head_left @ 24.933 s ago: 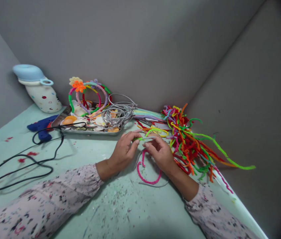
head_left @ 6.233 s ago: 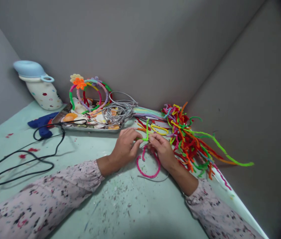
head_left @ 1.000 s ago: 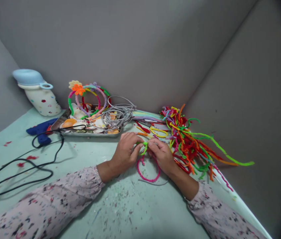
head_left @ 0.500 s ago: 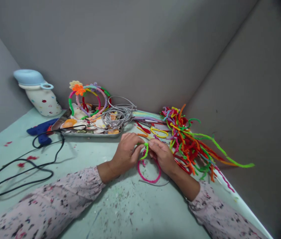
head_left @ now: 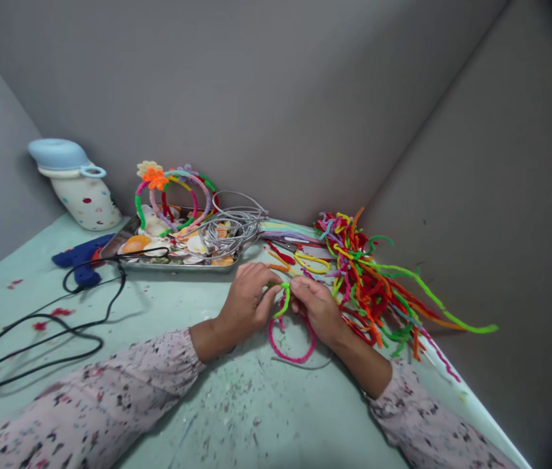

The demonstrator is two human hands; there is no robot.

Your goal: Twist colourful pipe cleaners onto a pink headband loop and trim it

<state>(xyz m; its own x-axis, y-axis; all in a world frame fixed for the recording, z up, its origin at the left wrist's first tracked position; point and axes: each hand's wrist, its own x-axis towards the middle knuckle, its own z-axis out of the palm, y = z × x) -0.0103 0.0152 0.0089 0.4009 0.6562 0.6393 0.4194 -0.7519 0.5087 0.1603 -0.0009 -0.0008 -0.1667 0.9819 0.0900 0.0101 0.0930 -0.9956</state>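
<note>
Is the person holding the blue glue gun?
No, the glue gun lies on the table, while the left hand and right hand are at the green pipe cleaner.

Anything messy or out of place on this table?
Mostly clutter: red marks dot the table at left, probably stains or scraps, and the wire spills past the right end of the tray.

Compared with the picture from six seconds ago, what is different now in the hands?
The free end of the green pipe cleaner has swung from pointing up in the picture to pointing down toward the pink loop. The left hand still grips it; the right hand stays at its bend. The tray, glue gun and bottle stayed put.
</note>
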